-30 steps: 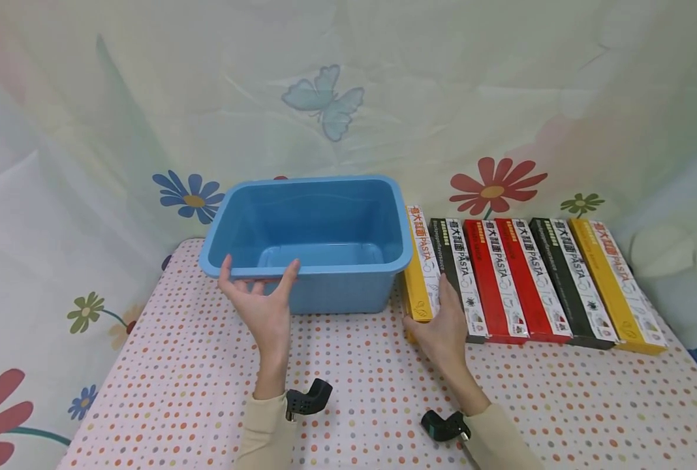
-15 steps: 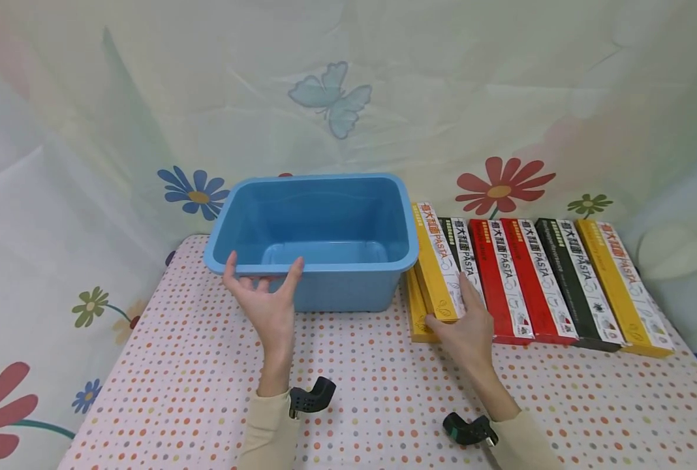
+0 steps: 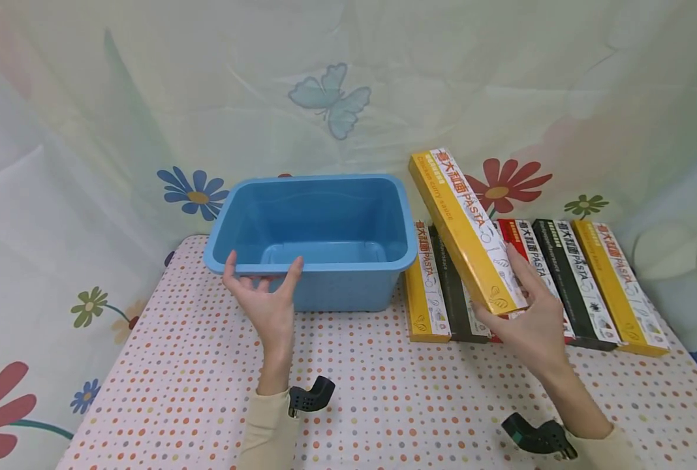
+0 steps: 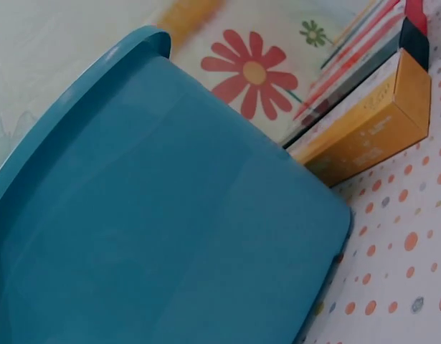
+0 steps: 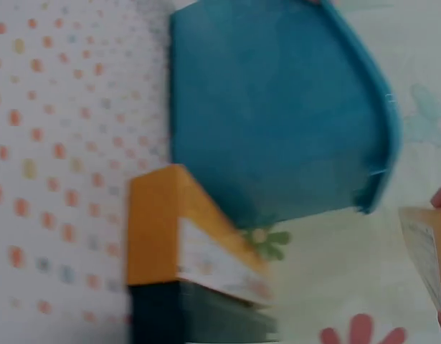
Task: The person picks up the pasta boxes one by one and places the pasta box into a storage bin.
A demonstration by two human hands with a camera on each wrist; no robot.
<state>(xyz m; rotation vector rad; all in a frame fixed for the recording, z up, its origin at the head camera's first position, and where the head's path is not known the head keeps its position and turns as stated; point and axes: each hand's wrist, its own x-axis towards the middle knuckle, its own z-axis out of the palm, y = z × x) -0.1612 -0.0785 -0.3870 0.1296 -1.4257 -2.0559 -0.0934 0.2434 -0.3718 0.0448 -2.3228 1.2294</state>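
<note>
My left hand (image 3: 264,313) holds the front rim of a blue plastic tub (image 3: 342,290), with fingers under the lip. My right hand (image 3: 530,326) pinches the near end of a yellow pasta box (image 3: 460,228), lettered as chicken curry sauce. That box hangs tilted above the row, its far end raised to the left. In the right wrist view, part of the held box (image 5: 424,251) shows at the right edge. Below lie another yellow pasta box (image 3: 427,307) beside the tub and a black pasta box (image 3: 457,307), partly covered by the held one.
Further right in the row lie a red pasta box (image 3: 530,248), a black pasta box (image 3: 577,287) and a yellow pasta box (image 3: 621,294). One more red box is mostly hidden. A dotted cloth (image 3: 372,391) covers the table; a flowered curtain (image 3: 207,98) hangs behind.
My right hand has lifted the upper yellow pasta box off the yellow one beneath and carried it up and right. The left hand and tub have stayed put.
</note>
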